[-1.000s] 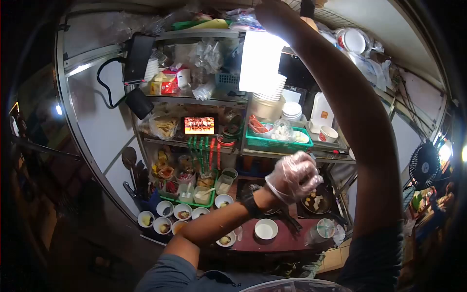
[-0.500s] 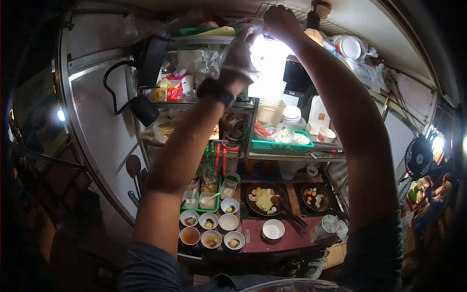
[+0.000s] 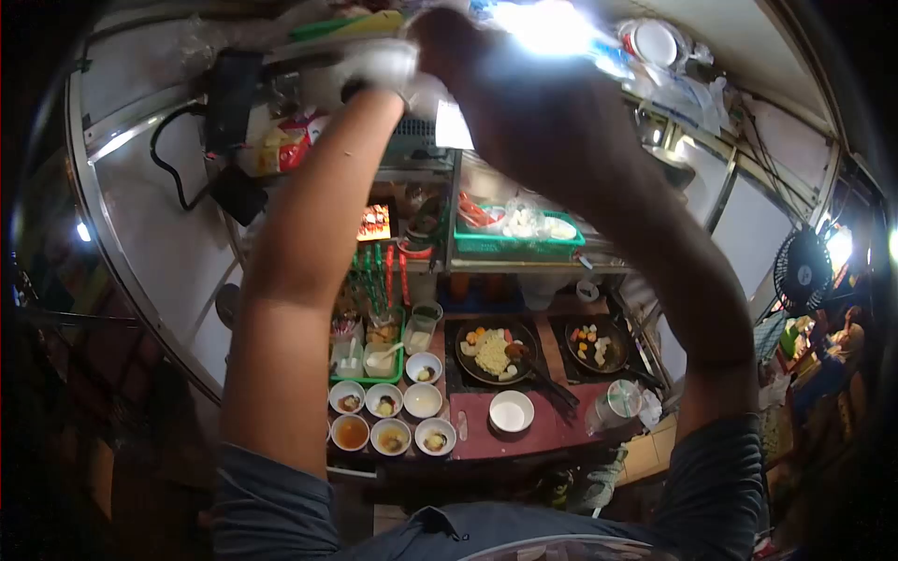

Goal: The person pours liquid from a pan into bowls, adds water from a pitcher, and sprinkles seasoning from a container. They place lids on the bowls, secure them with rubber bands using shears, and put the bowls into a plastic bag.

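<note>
Both my arms reach up to the high shelf. My left hand (image 3: 382, 67) is a whitish blur beside the shelf edge, with a dark band at the wrist. Close to its right is my right hand (image 3: 447, 42), dark against the glare and smeared by motion. Whether either holds anything cannot be made out. A green item (image 3: 346, 25) lies on the shelf just above my left hand. The bright lamp (image 3: 552, 28) glares to the right of my right hand.
Below, a pan with noodles (image 3: 496, 353) and a smaller pan (image 3: 599, 347) sit on burners. Several filled bowls (image 3: 391, 436) stand left of a white bowl (image 3: 512, 411) on a red board (image 3: 477, 444). A green basket (image 3: 519, 245) occupies the middle shelf; a fan (image 3: 803, 271) is at right.
Both hands have moved left, away from beside the lamp toward the left part of the high shelf. The view has shifted slightly. The pans and bowls keep their arrangement.
</note>
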A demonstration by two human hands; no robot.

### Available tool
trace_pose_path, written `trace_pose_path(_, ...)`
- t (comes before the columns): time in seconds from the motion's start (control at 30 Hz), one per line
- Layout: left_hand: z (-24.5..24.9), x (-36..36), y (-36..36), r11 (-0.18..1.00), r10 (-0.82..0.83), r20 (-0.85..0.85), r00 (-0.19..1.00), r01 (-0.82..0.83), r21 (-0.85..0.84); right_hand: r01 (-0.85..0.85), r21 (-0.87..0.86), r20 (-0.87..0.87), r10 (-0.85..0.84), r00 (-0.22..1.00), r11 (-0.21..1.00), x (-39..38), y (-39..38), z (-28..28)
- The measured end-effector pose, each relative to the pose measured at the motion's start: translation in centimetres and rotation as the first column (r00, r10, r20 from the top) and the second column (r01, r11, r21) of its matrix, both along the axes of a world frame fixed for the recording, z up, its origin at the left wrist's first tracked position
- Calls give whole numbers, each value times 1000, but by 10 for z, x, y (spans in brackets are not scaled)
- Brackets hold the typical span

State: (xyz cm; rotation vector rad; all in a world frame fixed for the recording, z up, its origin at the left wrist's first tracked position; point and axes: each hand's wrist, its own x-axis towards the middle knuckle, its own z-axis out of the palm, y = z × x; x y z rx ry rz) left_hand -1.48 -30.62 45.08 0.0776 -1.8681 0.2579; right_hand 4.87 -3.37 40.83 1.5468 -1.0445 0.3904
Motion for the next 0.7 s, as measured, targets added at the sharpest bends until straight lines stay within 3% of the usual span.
trace_pose_path(0.03,-1,2,-1,999,-42,-30,999,42,19,-48,120,32,45,998,992,8,16,-28)
trace_pose_path(0.1,-10,12,-4,975,-203,-117,972,212,72,-5,460,178,-87,980,888,19,51,-60)
trace_pose_path(0.17,-25,25,5,813,-528,-215,822,562,153,-311,488,532,5,847,815,8,70,-85)
trace_pose_path(0.2,-36,32,13,614,-718,-265,643,765,194,-364,453,624,2,781,814,0,80,-86)
trace_pose_path(0.23,-52,42,25,322,-878,-282,386,914,247,-443,365,742,31,670,819,-9,89,-81)
trace_pose_path(0.27,-70,52,42,85,-947,-268,177,943,321,-352,314,737,7,676,881,-17,95,-76)
trace_pose_path(0.3,-92,64,67,-22,-968,-236,83,912,409,-254,262,733,-21,679,931,-28,99,-72)
trace_pose_path(0.33,-117,76,104,30,-973,-182,142,859,511,-188,221,629,7,777,957,-46,99,-67)
trace_pose_path(0.4,-167,101,180,159,-969,-31,244,717,679,-38,227,666,-127,735,973,-60,104,-56)
trace_pose_path(0.43,-182,107,210,43,-958,-117,261,536,843,7,311,662,-222,715,950,-69,111,-49)
trace_pose_path(0.47,-193,98,208,37,-974,-45,220,356,934,52,395,646,-318,694,917,-78,119,-42)
trace_pose_path(0.5,-201,92,209,43,-986,15,167,165,985,63,449,570,-340,748,892,-96,121,-47)
trace_pose_path(0.53,-208,89,219,29,-958,2,287,90,996,74,496,491,-350,798,865,-113,123,-53)
trace_pose_path(0.57,-218,86,224,24,-957,-1,290,83,996,144,259,340,-229,912,955,-133,114,-77)
trace_pose_path(0.6,-233,80,223,-244,-923,-271,272,131,961,145,-8,139,-142,980,989,-134,107,-86)
trace_pose_path(0.63,-248,72,218,-491,-817,-523,242,183,852,47,135,169,-70,983,990,-127,123,-100)
trace_pose_path(0.67,-262,60,207,-608,-753,-634,173,186,772,19,302,217,-89,972,953,-108,138,-115)
trace_pose_path(0.7,-269,49,202,-659,-724,-682,101,189,728,6,307,204,-72,976,952,-110,133,-111)
